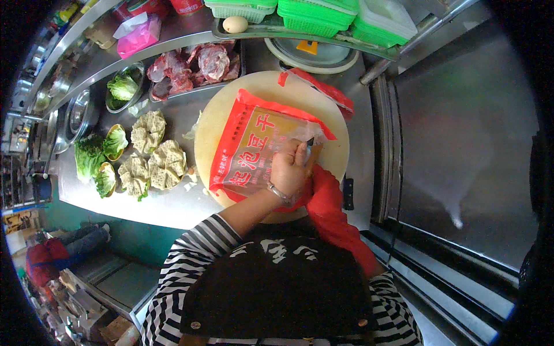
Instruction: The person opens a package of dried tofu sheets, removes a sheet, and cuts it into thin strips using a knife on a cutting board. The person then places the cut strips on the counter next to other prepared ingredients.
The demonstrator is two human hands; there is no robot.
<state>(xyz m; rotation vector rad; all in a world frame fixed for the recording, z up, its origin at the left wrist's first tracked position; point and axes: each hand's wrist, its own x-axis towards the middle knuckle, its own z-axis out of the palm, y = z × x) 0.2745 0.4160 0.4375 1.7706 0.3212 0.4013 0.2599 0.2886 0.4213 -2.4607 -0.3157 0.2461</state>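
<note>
A clear plastic food bag (pixel 255 151) with red borders and large red printing lies at a slant on a round cutting board (pixel 205 108). Brownish contents show through it. My bare left hand (pixel 289 168), with a metal bracelet at the wrist, is closed over the bag's right side. A small dark-tipped object (pixel 310 141) sticks up from that fist; most of it is hidden. My right hand (pixel 323 184), in a red glove, is beside and partly beneath the left one, its fingers hidden. A red plastic strip (pixel 324 88) lies across the board's far right edge.
Left of the board are bowls of porous tofu pieces (pixel 166 164) and lettuce (pixel 88 158). Raw meat (pixel 190 69) fills a tray behind. A black knife handle (pixel 348 194) lies right of the board. An overhead shelf bears an egg (pixel 235 24) and green baskets (pixel 318 17).
</note>
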